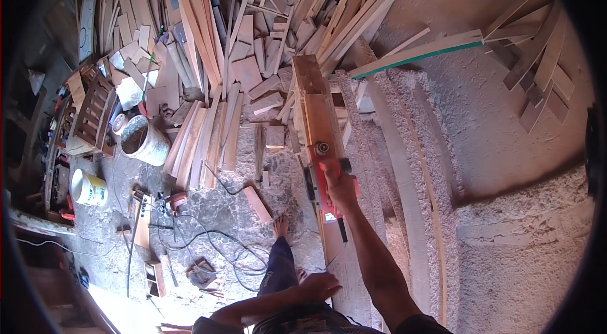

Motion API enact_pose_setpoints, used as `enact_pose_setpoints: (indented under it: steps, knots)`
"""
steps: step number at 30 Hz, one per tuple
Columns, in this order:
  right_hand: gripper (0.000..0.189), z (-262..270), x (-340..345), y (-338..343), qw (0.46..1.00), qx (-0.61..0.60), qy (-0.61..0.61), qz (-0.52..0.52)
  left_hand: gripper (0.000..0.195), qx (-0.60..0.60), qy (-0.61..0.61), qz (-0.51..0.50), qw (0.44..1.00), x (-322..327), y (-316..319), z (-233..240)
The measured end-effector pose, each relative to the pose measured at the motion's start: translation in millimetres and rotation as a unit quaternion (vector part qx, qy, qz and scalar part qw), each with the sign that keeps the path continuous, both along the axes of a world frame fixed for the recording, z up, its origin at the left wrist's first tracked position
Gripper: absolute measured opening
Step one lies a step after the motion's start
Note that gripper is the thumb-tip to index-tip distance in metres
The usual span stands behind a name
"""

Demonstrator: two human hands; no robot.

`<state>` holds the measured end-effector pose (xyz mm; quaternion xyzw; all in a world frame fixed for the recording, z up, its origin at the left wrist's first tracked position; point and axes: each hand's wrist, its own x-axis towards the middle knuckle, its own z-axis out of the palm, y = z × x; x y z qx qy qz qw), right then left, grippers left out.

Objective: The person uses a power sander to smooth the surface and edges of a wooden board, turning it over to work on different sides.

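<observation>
My right hand (pixel 342 190) grips the rear handle of a red electric hand planer (pixel 319 173). The planer rests on a long wooden board (pixel 318 113), which lies lengthwise on a thick timber beam (pixel 308 69). From the planer's back end a dark cord (pixel 342 228) runs toward me. Close to my body, my left hand (pixel 322 285) hangs beside the near end of the board with its fingers partly curled. A thin strand shows just above it, and whether the fingers hold anything is unclear.
Wood shavings (pixel 417 153) cover the ground to the right. Stacked planks (pixel 199 16) and offcuts fill the far side. Left of me are a large bucket (pixel 144 140), a smaller white bucket (pixel 89 187), looped black cable (pixel 237 253) and a loose wood block (pixel 257 204) by my bare foot (pixel 280 226).
</observation>
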<state>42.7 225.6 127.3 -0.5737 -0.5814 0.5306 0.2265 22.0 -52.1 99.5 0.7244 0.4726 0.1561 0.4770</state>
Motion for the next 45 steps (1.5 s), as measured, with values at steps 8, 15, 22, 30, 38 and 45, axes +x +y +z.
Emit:
enact_pose_setpoints:
  steps: [8,15,22,30,38,45]
  knots:
    - [0.056,13.5,-89.5,71.4,0.994,-0.021,0.105,0.02,0.052,0.153,-0.222,0.206,0.941,38.8,118.4,-122.1]
    - [0.056,7.8,-126.4,168.3,0.995,-0.022,0.095,-0.005,0.062,0.252,0.239,0.09,0.933,39.1,120.4,-67.4]
    - [0.056,22.4,-191.6,283.2,0.989,-0.034,0.146,-0.01,0.059,0.278,0.241,0.12,0.922,45.8,121.3,-60.7]
    - [0.06,12.1,-112.4,145.1,0.996,-0.016,0.084,0.017,0.052,0.275,0.23,0.037,0.933,43.0,137.2,-62.7]
    - [0.066,1.8,-21.5,-7.8,0.988,0.121,-0.094,-0.009,0.053,0.261,0.192,-0.018,0.946,53.8,130.3,-67.1]
    - [0.053,-1.9,-99.0,128.6,0.996,0.089,0.007,0.02,0.054,0.28,0.213,0.0,0.936,53.6,119.0,-63.5]
